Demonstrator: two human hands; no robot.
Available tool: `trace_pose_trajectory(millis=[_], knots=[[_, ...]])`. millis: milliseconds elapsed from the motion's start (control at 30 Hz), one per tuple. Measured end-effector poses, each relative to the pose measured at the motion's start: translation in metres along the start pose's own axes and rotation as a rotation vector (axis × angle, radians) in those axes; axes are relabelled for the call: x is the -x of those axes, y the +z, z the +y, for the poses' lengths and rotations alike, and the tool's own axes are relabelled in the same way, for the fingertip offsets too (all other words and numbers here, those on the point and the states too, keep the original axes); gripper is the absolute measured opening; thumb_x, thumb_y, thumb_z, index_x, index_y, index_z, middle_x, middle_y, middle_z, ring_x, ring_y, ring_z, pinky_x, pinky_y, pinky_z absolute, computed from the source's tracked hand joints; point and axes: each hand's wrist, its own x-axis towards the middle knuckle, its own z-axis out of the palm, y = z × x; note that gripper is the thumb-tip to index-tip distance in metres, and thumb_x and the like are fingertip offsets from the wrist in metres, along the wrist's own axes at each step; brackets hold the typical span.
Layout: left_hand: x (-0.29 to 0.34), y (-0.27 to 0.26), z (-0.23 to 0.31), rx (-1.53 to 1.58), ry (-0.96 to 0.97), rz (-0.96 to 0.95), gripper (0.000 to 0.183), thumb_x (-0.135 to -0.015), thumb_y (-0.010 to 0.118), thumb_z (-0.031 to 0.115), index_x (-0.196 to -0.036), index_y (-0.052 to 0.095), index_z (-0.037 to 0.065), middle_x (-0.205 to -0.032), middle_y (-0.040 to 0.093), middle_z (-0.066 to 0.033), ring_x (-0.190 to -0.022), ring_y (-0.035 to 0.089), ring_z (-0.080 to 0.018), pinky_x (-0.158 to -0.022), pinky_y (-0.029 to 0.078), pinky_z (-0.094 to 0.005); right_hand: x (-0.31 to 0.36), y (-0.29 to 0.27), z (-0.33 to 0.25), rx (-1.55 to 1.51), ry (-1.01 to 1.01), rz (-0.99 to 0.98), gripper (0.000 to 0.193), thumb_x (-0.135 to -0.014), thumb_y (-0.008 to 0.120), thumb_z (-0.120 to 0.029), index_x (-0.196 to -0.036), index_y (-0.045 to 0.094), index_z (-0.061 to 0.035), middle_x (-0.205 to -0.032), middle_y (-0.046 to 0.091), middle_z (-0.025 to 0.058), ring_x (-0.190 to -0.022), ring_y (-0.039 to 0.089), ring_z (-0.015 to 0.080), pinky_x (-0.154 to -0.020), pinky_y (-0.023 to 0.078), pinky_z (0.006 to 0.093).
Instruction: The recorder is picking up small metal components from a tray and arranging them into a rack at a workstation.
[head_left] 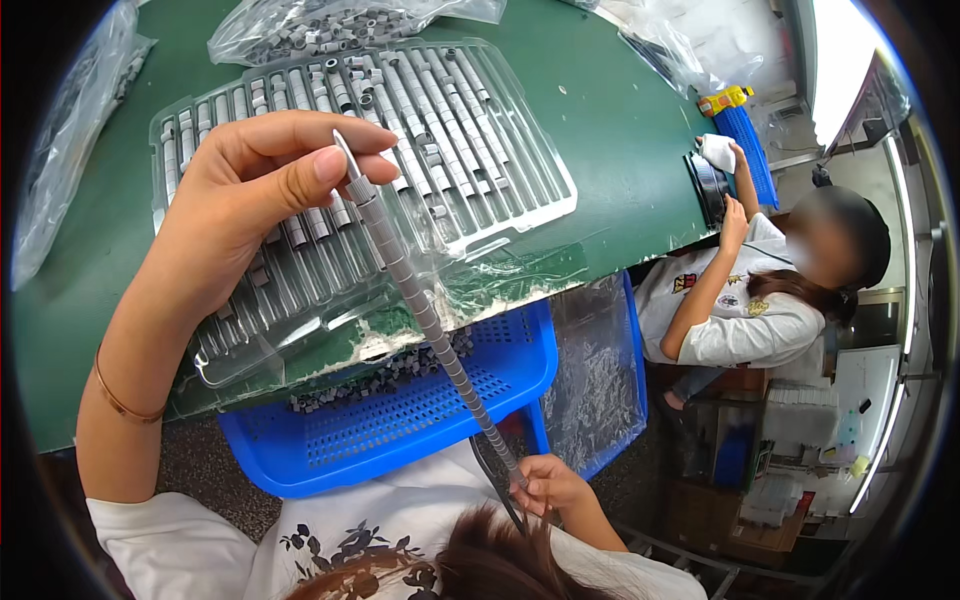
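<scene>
A long thin rod (pixel 437 335) with a pointed metal tip slants across the view, with small grey ring-shaped sleeves strung closely along it. My left hand (pixel 235 185) has its thumb and fingers closed around the rod near the tip, just above the topmost sleeve. Lower down, the fingers of my right hand (pixel 550 487) are wrapped round the rod's other end. Behind the left hand lies a clear plastic tray (pixel 525 205) with narrow grooves, many of them filled with rows of the same grey sleeves.
Below the green table's (pixel 610 170) worn edge sits a blue perforated basket (pixel 400 430) with loose sleeves. Plastic bags of sleeves (pixel 330 35) lie beyond the tray. To the right, a co-worker (pixel 740 290) handles a dark round object (pixel 708 188); another blue crate (pixel 600 370) stands nearer.
</scene>
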Motion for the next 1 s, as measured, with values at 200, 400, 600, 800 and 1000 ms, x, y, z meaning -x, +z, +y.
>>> trace_pose_trajectory(millis=[200,400,600,800,1000], knots=[[-0.001,0.002,0.007,0.008,-0.029,-0.001,0.031,-0.078,0.056,0.025,-0.096,0.057,-0.001,-0.085,0.061,-0.0091,-0.082,0.056,-0.0112,-0.074,0.041,-0.0218,0.003,0.004,0.0,-0.002,0.012,0.022,0.018,-0.083,0.049,-0.012,-0.089,0.05,0.0049,-0.068,0.055,0.0091,-0.046,0.05,0.0083,-0.034,0.032,0.0157],[-0.006,0.003,0.007,-0.002,-0.023,0.014,0.03,-0.078,0.057,0.025,-0.095,0.058,0.0,-0.084,0.061,-0.0087,-0.082,0.056,-0.0112,-0.075,0.042,-0.0223,-0.001,0.001,-0.001,-0.008,0.023,0.024,0.019,-0.082,0.05,-0.012,-0.089,0.051,0.005,-0.068,0.055,0.009,-0.047,0.051,0.0087,-0.035,0.033,0.0156],[-0.01,0.0,0.003,0.066,0.021,-0.057,0.022,-0.078,0.057,0.021,-0.087,0.059,0.001,-0.082,0.06,-0.0065,-0.074,0.054,-0.0094,-0.072,0.042,-0.0222,0.0,-0.001,-0.001,-0.007,0.023,0.051,0.022,-0.079,0.055,-0.014,-0.089,0.051,0.0042,-0.067,0.055,0.0087,-0.046,0.048,0.0078,-0.037,0.033,0.0163],[-0.013,-0.003,0.0,0.014,0.066,-0.023,0.021,-0.077,0.059,0.026,-0.08,0.056,0.005,-0.075,0.054,-0.0008,-0.07,0.049,-0.0078,-0.066,0.039,-0.0204,-0.007,-0.001,0.003,0.046,0.026,0.126,0.021,-0.074,0.058,-0.011,-0.089,0.051,0.0021,-0.067,0.054,0.009,-0.046,0.044,0.008,-0.039,0.032,0.018],[-0.004,-0.002,0.004,0.014,0.069,-0.047,0.024,-0.077,0.059,0.029,-0.077,0.053,0.005,-0.07,0.05,0.0015,-0.066,0.045,-0.0056,-0.062,0.038,-0.0192,-0.008,0.008,0.01,0.089,0.024,0.126,0.02,-0.073,0.059,-0.009,-0.089,0.051,0.0017,-0.067,0.054,0.0089,-0.046,0.043,0.0085,-0.039,0.031,0.0196]])
